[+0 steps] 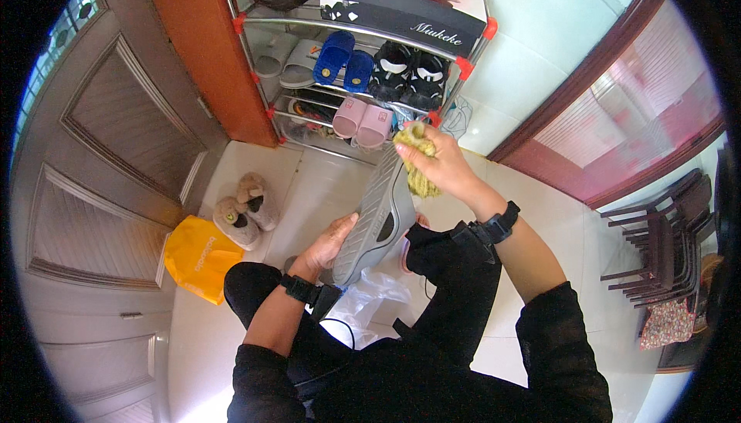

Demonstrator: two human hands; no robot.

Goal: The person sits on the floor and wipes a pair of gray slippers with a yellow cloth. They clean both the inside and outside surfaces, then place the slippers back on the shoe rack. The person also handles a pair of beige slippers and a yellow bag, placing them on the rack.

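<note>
My left hand [327, 243] grips the lower left edge of a grey slipper [367, 232], fingers mostly hidden behind it. The slipper is tilted on its side, with its ribbed sole facing up and left and a dark oval patch on its side. My right hand [444, 163] clutches a bunched yellow-green knitted cloth [424, 178] at the slipper's upper end. The cloth appears to touch the slipper's edge there. Below the slipper, a translucent plastic bag [370, 301] lies on the floor between my knees.
Ahead stands a metal shoe rack [359, 27] with several pairs of footwear and a black shoebox [382, 18]. Fuzzy beige shoes [243, 214] and a yellow bag [202, 258] sit at left by a wooden door [110, 232]. Stacked dark chairs [666, 243] are at right.
</note>
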